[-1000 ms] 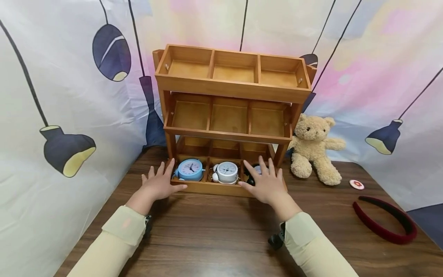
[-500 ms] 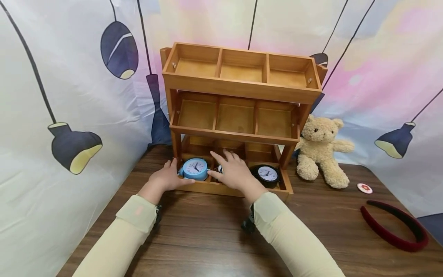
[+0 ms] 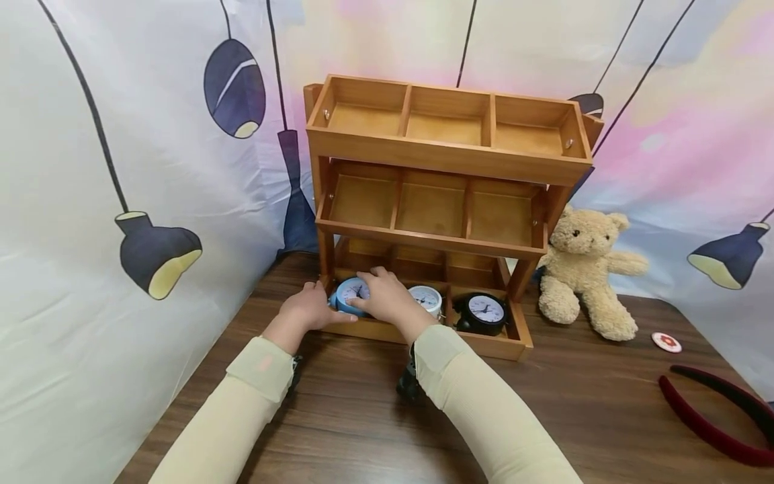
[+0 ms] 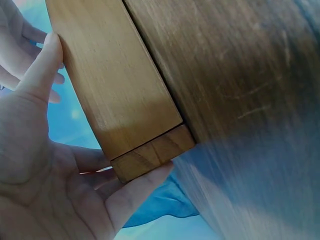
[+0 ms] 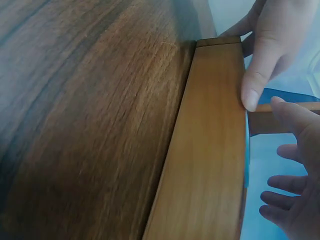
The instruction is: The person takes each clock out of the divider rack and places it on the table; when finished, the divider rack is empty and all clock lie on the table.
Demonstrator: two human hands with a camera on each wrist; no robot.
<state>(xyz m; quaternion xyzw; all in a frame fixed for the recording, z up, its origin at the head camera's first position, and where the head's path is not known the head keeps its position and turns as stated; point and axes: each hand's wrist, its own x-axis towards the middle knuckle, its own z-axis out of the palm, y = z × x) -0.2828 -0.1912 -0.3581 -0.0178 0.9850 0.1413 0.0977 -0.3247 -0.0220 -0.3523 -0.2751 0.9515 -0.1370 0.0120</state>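
A three-tier wooden shelf [image 3: 441, 158] stands on a dark wood table [image 3: 544, 410]. Its bottom tray [image 3: 496, 344] holds a blue clock [image 3: 349, 290] on the left, a white clock [image 3: 428, 298] in the middle and a black clock [image 3: 485, 311] on the right. My right hand [image 3: 379, 296] lies over the blue clock, its fingers curled on the top and right side. My left hand [image 3: 311, 306] clasps the tray's left front corner beside that clock. Its thumb lies on the front board [image 4: 115, 90] and its fingers go round the end. The left wrist view shows the left hand [image 4: 107, 107], and the right wrist view shows right fingers [image 5: 292, 182].
Both upper tiers have bare compartments. A teddy bear [image 3: 583, 269] sits to the right of the shelf. A small round badge [image 3: 668, 343] and a dark red headband [image 3: 713, 423] lie further right. A printed curtain [image 3: 91, 134] closes off the back and left.
My right hand has travelled left from the black clock, past the white one, onto the blue clock. My left hand has closed from flat onto the tray's corner.
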